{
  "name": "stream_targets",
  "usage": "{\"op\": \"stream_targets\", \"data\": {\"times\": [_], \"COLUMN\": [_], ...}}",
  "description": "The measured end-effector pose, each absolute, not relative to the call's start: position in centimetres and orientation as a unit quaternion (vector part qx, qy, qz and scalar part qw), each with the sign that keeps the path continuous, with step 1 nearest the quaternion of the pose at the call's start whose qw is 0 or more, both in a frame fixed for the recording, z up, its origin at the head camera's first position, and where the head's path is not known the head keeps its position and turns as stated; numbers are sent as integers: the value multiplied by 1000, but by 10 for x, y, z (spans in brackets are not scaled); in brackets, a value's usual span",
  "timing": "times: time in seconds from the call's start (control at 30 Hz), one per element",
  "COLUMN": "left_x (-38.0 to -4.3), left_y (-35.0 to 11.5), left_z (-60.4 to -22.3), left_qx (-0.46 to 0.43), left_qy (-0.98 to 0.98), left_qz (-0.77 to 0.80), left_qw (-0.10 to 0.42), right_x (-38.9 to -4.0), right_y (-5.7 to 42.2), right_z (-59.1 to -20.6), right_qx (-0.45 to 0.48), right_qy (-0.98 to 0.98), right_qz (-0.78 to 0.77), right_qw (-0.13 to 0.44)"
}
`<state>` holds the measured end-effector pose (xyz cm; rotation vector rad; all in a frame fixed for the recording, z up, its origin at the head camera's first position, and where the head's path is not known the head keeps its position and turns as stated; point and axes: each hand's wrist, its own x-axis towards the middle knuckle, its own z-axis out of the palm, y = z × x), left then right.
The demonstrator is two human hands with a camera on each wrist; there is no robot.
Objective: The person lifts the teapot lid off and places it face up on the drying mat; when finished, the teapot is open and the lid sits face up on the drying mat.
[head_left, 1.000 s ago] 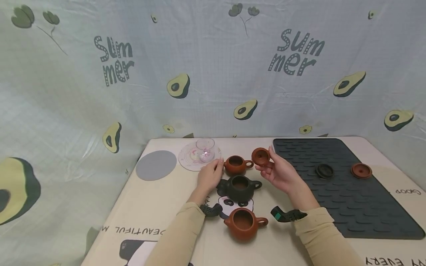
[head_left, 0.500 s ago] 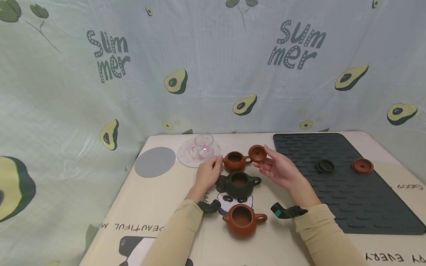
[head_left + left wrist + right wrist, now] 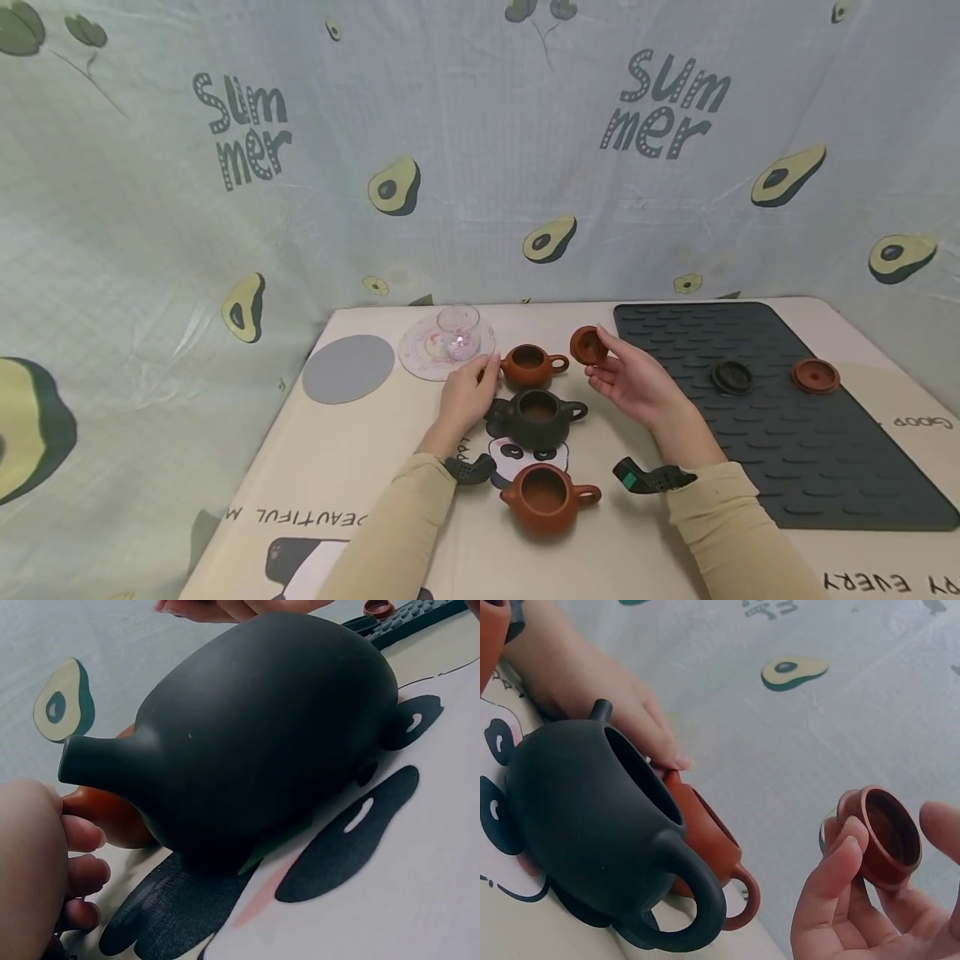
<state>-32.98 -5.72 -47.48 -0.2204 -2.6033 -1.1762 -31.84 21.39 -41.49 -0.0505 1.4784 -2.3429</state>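
My left hand (image 3: 467, 393) pinches the spout of a small reddish-brown teapot (image 3: 527, 367), which stands lidless at the back of a row. A dark teapot (image 3: 537, 419), also uncovered, is just in front of it and fills much of the left wrist view (image 3: 277, 735). Nearest me stands another open reddish-brown teapot (image 3: 543, 502). Raised beside the back teapot's handle, my right hand (image 3: 637, 379) holds a small reddish-brown teapot lid (image 3: 587, 347) in its fingers. The right wrist view shows the lid (image 3: 881, 847) tilted, its hollow underside visible, apart from the pot.
On the right lies a dark ridged mat (image 3: 780, 450) bearing a dark lid (image 3: 731, 377) and a reddish-brown lid (image 3: 816, 376). A clear glass cup (image 3: 459, 329) stands on a patterned round coaster (image 3: 420, 350) at the back left, near a grey disc (image 3: 348, 369).
The lid in my right hand went left over the small teapot's handle, then came back right and turned more on edge. My left hand stays at the spout.
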Motion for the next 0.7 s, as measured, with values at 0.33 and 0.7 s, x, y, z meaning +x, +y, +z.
{"op": "stream_targets", "data": {"times": [0.33,0.7], "left_x": [-329,-327], "left_y": [-57,-56], "left_z": [-475,-476], "left_qx": [-75,-75], "left_qy": [-900,-899], "left_qz": [-407,-410], "left_qw": [138,135], "right_x": [-318,-318], "right_y": [212,230], "right_z": [-419,-415], "right_qx": [-84,-37], "right_qy": [560,638], "right_qz": [-807,-757], "right_qw": [167,136]}}
